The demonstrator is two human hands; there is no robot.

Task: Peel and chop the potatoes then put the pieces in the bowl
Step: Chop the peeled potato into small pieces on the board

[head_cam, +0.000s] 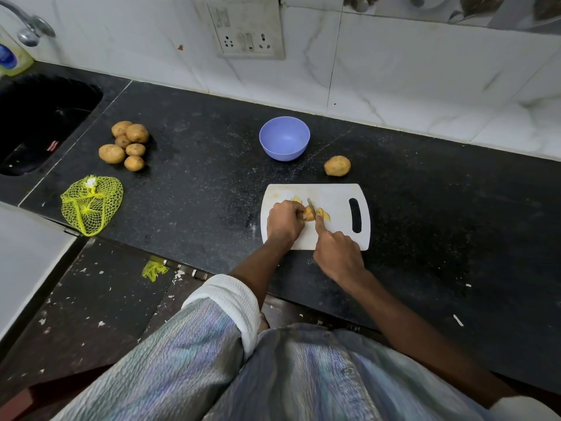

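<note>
On the white cutting board (334,238), my left hand (283,221) grips a peeled yellow potato piece (309,214). My right hand (337,253) holds a knife (311,204), index finger stretched along its back, with the blade set into the piece. Cut yellow slices (324,214) lie to the right of the blade, and more (297,199) lie behind my left hand. The empty blue bowl (284,138) stands behind the board. One unpeeled potato (337,166) lies right of the bowl.
Several unpeeled potatoes (126,145) sit in a heap on the black counter (197,177) at the left, near the dark sink (36,123). A yellow net bag (91,203) lies by the counter's front edge. A tap (28,27) and wall socket (249,28) are at the back.
</note>
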